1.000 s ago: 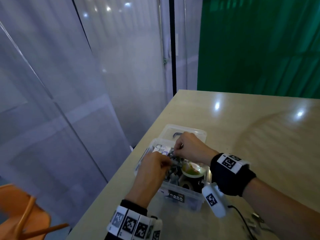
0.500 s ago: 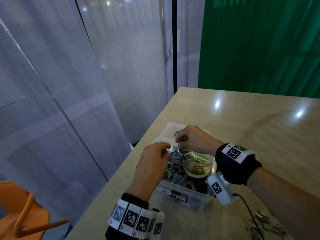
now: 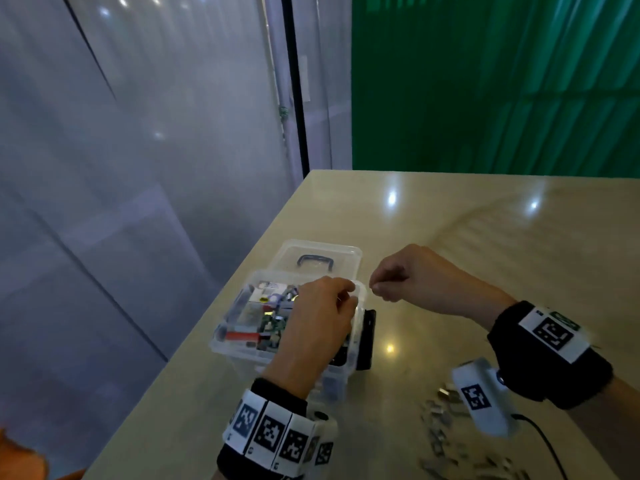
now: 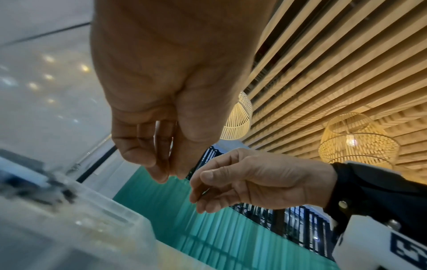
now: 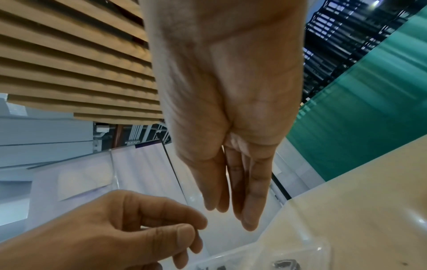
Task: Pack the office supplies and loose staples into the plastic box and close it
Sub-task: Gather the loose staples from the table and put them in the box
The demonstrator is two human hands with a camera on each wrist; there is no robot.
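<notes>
A clear plastic box (image 3: 242,348) is shown standing open on the beige table (image 3: 450,271), near its left edge, with its long axis running from near to far. Its lid (image 3: 318,251) is laid back flat beyond the far end, the dark handle (image 3: 315,263) facing up. The box is filled with mixed office supplies, among them a red item (image 3: 241,336) near the left wall.

The left hand (image 3: 318,327) is held above the right half of the box, fingers curled and thumb pressed to forefinger. In the left wrist view a thin bright sliver is seen between those fingers (image 4: 148,146); what it is cannot be told. The right hand (image 3: 415,278) is held just right of the box's far right corner, fingertips gathered toward the thumb; whether anything is pinched cannot be told.

Only the head view shows the loose staples (image 3: 446,427), scattered on the table to the near right of the box, beneath the right wrist.
</notes>
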